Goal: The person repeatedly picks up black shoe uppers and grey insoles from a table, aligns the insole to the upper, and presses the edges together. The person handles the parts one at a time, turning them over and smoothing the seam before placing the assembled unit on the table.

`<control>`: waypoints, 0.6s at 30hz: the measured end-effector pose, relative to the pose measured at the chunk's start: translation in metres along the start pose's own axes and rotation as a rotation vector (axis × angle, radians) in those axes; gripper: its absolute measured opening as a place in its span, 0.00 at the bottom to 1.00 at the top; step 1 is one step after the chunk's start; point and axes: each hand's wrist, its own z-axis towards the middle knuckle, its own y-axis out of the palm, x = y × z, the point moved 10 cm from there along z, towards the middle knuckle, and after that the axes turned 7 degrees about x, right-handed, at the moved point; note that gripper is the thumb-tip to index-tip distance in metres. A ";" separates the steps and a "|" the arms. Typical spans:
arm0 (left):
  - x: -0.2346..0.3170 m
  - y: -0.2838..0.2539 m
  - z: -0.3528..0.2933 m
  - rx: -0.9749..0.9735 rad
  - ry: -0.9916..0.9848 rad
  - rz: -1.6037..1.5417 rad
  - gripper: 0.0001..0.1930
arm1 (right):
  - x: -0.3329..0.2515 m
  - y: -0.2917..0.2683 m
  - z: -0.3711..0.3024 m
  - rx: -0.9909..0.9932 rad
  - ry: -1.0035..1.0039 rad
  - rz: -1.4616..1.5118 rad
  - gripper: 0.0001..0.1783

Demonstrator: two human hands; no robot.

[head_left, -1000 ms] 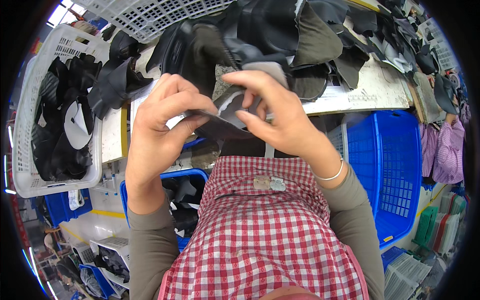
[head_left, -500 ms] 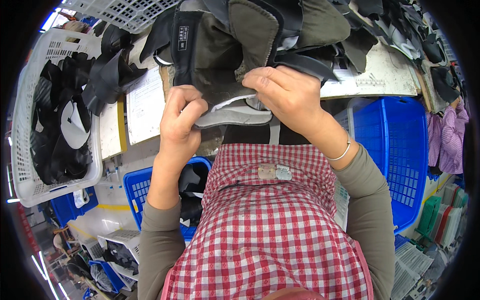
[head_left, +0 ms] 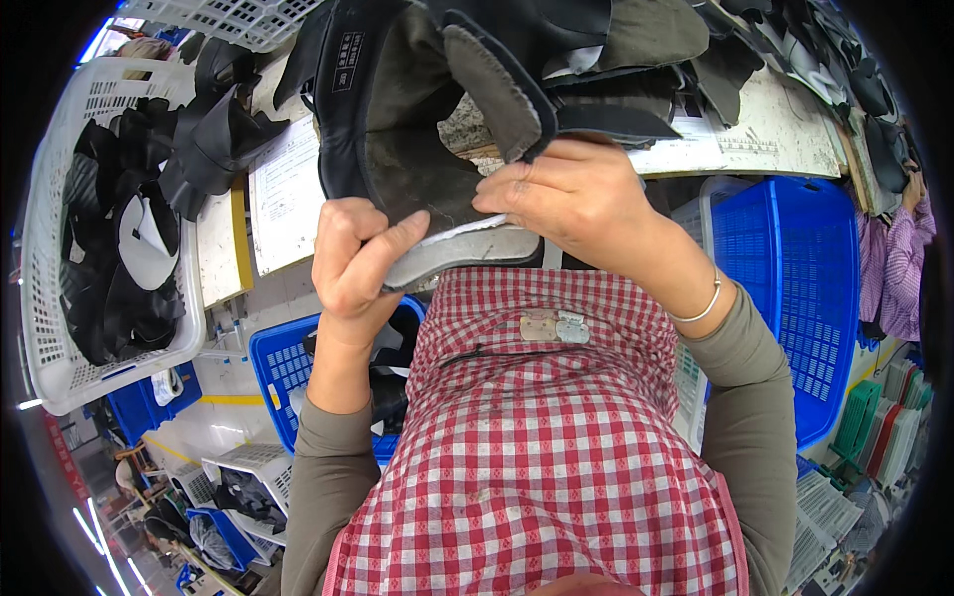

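Note:
Between my hands lies a black boot upper [head_left: 417,169], its grey-brown lining facing up and a small printed label on its collar. Along its near edge runs a light grey padded strip [head_left: 467,248] with a white border. My left hand [head_left: 355,256] grips the left end of this edge, thumb pressed on top. My right hand [head_left: 568,191] pinches the edge farther right, beside a lining flap [head_left: 494,94] that folds over; its fingertips are partly hidden. More black upper pieces [head_left: 636,45] lie just beyond.
A white perforated basket [head_left: 189,338] full of black pieces stands at the left. Blue crates stand below the table, one [head_left: 273,363] left of my apron and a larger one [head_left: 820,328] at right. Printed sheets [head_left: 288,194] lie on the worktable. Another person's purple sleeve [head_left: 906,263] shows far right.
The upper has tilted and opened wider, showing more lining and the grey strip. My left thumb now lies out along the edge; my right hand has shifted slightly.

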 end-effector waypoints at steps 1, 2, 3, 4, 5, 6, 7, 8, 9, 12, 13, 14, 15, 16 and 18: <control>0.006 -0.002 0.001 -0.013 0.024 -0.004 0.23 | -0.002 -0.002 0.001 -0.009 -0.013 -0.019 0.10; 0.010 -0.003 0.003 -0.014 0.038 0.009 0.22 | -0.004 -0.006 0.001 -0.008 -0.037 -0.037 0.10; 0.013 -0.005 0.005 -0.013 0.038 0.020 0.22 | -0.005 -0.011 0.003 0.014 -0.048 -0.056 0.10; 0.016 -0.007 0.006 -0.014 0.040 0.030 0.22 | -0.008 -0.014 0.004 0.014 -0.075 -0.076 0.10; 0.018 -0.007 0.007 -0.021 0.042 0.040 0.22 | -0.009 -0.014 0.006 -0.012 -0.087 -0.068 0.09; 0.019 -0.008 0.008 -0.029 0.034 0.040 0.22 | -0.010 -0.016 0.007 -0.012 -0.096 -0.060 0.09; 0.020 -0.009 0.008 -0.026 0.042 0.042 0.23 | -0.010 -0.018 0.009 0.010 -0.106 -0.054 0.09; 0.021 -0.010 0.009 -0.021 0.048 0.042 0.23 | -0.011 -0.015 0.009 -0.025 -0.118 -0.046 0.10; 0.019 -0.008 0.009 -0.046 0.036 0.056 0.24 | -0.011 -0.013 0.009 -0.040 -0.130 -0.042 0.11; 0.014 -0.007 0.008 -0.071 -0.021 0.009 0.24 | -0.009 -0.006 0.004 -0.164 -0.113 0.001 0.15; 0.011 -0.007 0.008 -0.071 -0.057 0.019 0.24 | -0.008 -0.005 0.002 -0.217 -0.094 0.013 0.16; 0.010 -0.007 0.008 -0.087 -0.090 0.014 0.24 | -0.007 -0.002 -0.001 -0.286 -0.058 0.048 0.19; 0.001 -0.001 0.007 -0.136 -0.181 0.018 0.24 | -0.004 -0.003 -0.002 -0.343 0.000 0.051 0.21; 0.007 -0.003 0.010 -0.107 -0.127 0.016 0.24 | -0.002 -0.002 -0.007 -0.433 0.052 0.106 0.23; 0.003 0.002 0.010 -0.144 -0.188 0.064 0.24 | -0.002 0.006 -0.011 -0.521 0.104 0.115 0.16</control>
